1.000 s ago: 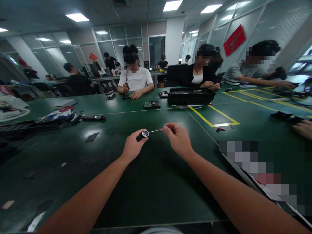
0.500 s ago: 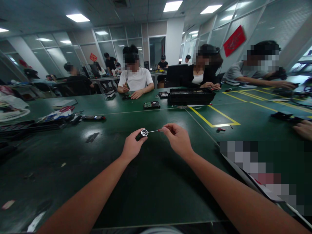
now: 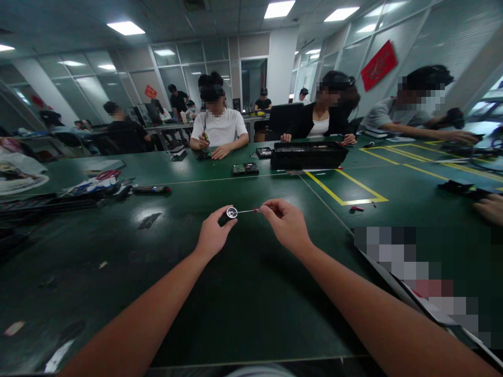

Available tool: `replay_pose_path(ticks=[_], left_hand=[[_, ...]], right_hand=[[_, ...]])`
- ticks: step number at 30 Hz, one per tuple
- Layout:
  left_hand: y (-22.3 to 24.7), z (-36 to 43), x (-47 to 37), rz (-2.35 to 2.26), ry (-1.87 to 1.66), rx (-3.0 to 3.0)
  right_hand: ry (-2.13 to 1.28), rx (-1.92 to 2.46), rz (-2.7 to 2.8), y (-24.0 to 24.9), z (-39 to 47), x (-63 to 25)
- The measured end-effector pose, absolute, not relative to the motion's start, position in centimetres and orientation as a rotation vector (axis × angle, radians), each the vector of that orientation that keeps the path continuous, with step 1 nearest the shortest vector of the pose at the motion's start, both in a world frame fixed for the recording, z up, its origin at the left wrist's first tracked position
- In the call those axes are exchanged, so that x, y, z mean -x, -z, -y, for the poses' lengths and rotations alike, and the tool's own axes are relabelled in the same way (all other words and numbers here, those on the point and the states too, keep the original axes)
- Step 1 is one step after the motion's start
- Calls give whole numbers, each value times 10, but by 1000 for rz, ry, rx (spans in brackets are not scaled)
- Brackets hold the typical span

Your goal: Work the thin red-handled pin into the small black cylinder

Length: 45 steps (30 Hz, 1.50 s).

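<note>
Between thumb and fingers, my left hand (image 3: 214, 233) grips a small dark round part with a silver rim (image 3: 231, 212); its open face is turned toward me and to the right. My right hand (image 3: 286, 225) is closed on the red handle of a thin screwdriver (image 3: 247, 211). The metal shaft points left and its tip meets the face of the round part; whether it sits in a screw is too small to tell. Both hands are held above the green table (image 3: 251, 298).
Across the table lie a hard drive (image 3: 245, 168) and a long black tray (image 3: 308, 156). To the left are a dark pen-like tool (image 3: 151, 190) and red-handled scissors (image 3: 108, 175). A small red piece (image 3: 357, 209) lies right. Several people sit around the table.
The round part in my left hand has tilted slightly and shifted a little left, the screwdriver tip with it. Across the table, one person's hands have moved apart over the black tray.
</note>
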<state>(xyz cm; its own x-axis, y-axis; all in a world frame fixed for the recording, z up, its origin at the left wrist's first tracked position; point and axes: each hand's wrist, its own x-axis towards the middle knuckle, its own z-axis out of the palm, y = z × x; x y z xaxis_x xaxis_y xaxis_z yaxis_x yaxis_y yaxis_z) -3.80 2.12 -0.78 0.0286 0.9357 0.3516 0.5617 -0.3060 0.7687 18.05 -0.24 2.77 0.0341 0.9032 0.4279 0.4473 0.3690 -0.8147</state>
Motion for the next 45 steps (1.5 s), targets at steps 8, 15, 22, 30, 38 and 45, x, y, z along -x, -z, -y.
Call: replay_pose_path(ticks=[8, 15, 22, 30, 38, 45], left_hand=[[4, -19, 37, -1524, -1215, -1862], [5, -20, 38, -1535, -1212, -1877], [6, -19, 39, -1513, -1208, -2025], [1, -13, 33, -1474, -1118, -2320], [2, -13, 32, -1448, -1074, -2410], [4, -13, 31, -1469, -1044, -2428]], right_hand=[[-587, 1200, 1609, -25, 1, -181], [-598, 1158, 1613, -24, 0, -180], [-604, 1193, 1566, -25, 0, -180], [-541, 1244, 1582, -28, 2, -181], [-545, 1221, 1630, -30, 3, -181], [-476, 1284, 1716, -35, 3, -182]])
